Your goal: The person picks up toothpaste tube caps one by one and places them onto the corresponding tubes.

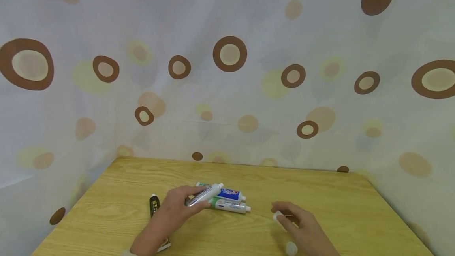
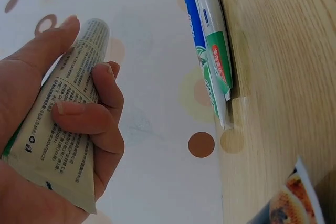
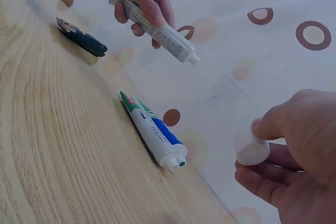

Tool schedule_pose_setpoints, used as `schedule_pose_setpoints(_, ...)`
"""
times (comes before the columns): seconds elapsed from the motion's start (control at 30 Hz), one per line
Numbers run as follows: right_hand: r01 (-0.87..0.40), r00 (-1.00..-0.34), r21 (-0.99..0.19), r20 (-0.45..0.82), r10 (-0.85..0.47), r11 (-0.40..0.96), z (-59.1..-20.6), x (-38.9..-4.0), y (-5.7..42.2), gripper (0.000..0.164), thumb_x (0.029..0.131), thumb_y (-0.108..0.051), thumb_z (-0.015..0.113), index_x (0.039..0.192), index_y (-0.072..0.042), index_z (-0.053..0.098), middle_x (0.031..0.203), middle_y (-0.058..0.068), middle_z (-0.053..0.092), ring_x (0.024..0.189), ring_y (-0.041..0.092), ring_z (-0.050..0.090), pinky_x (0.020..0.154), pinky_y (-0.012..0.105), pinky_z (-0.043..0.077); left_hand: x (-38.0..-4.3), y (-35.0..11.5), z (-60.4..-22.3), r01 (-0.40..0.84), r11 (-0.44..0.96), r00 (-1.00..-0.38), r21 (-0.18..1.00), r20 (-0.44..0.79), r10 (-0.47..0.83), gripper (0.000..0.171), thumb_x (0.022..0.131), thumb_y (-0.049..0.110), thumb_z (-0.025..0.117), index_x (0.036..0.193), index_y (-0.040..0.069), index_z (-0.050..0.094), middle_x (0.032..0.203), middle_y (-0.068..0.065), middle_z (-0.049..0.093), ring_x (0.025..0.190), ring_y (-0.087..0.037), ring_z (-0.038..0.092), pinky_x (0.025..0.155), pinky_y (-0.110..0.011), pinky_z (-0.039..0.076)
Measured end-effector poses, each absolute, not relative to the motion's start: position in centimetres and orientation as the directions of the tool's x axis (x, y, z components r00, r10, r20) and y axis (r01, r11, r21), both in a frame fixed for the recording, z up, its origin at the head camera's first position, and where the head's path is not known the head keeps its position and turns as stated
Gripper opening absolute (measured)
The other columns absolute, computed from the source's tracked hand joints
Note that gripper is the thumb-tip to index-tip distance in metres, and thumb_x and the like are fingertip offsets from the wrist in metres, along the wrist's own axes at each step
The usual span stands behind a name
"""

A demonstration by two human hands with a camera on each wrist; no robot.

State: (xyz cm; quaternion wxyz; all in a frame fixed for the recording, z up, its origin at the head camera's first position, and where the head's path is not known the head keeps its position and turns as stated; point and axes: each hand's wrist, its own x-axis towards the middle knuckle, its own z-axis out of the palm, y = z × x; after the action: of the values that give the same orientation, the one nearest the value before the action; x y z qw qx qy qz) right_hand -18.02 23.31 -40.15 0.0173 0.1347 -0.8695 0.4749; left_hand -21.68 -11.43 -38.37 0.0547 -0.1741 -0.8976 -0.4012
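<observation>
My left hand point(image 1: 174, 208) grips a pale toothpaste tube point(image 2: 63, 103), fingers and thumb wrapped round it. The tube's narrow white end point(image 3: 193, 57) points toward my right hand. Fine print covers the side that shows in the left wrist view. My right hand point(image 1: 302, 224) pinches a small white cylinder point(image 3: 252, 152) with a round flat end between thumb and fingers. Beside the left hand, two toothpaste tubes lie together on the table: a white and green one point(image 1: 231, 206) in front and a blue and green one point(image 1: 229, 194) behind.
A black tube point(image 1: 154, 204) lies left of my left hand, partly hidden by the forearm. Near my right wrist is a white round piece point(image 1: 291, 248). The wood-grain table point(image 1: 320, 187) meets a spotted curtain point(image 1: 249, 102) at its back edge.
</observation>
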Motion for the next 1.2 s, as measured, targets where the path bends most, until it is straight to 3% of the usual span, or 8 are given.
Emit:
schedule_pose_setpoints(0.23,-0.213,-0.976,-0.859,0.166,-0.141,0.465,-39.9,-18.1,23.2,0.025,0.096,-0.025,0.065,0.118,-0.012,0.061,0.119,0.01,0.065,0.098,0.003,0.064,0.082,0.021,0.054,-21.7,-11.0,-38.6,0.385,0.625,-0.919,0.679,0.219,0.327,0.051,0.081,0.01,0.071,0.131,0.01,0.064,0.119,-0.014,0.068,0.083,-0.017,0.058,0.061,-0.024,0.049)
schedule_pose_setpoints(0.47,-0.106,-0.994,-0.908,0.087,-0.066,0.406,-39.3,-18.2,23.2,0.027,0.095,-0.029,0.067,0.113,-0.009,0.064,0.119,0.011,0.066,0.098,0.008,0.065,0.081,0.022,0.054,-21.6,-10.4,-37.9,0.479,0.58,-0.858,0.659,0.213,0.468,0.06,0.08,-0.002,0.066,0.139,0.008,0.057,0.123,-0.013,0.066,0.086,-0.016,0.058,0.065,-0.023,0.05)
schedule_pose_setpoints(0.87,-0.131,-0.988,-0.918,0.093,-0.119,0.373,-39.6,-18.4,23.7,0.031,0.097,-0.028,0.065,0.119,-0.007,0.066,0.119,0.01,0.067,0.096,0.006,0.066,0.081,0.027,0.056,-21.1,-9.5,-37.5,0.62,0.58,-0.783,0.527,0.372,0.499,0.049,0.087,0.015,0.077,0.134,0.02,0.064,0.122,-0.002,0.071,0.094,-0.007,0.066,0.074,-0.02,0.054)
schedule_pose_setpoints(1.2,-0.153,-0.973,-0.946,0.094,-0.21,0.285,-39.2,-18.1,23.4,0.038,0.094,-0.022,0.068,0.125,0.0,0.064,0.113,-0.01,0.07,0.1,0.007,0.068,0.087,0.026,0.056,-21.1,-9.1,-37.9,0.73,0.477,-0.684,0.49,0.514,0.518,0.039,0.084,0.021,0.079,0.123,0.018,0.072,0.116,0.002,0.074,0.099,-0.008,0.069,0.075,-0.019,0.056)
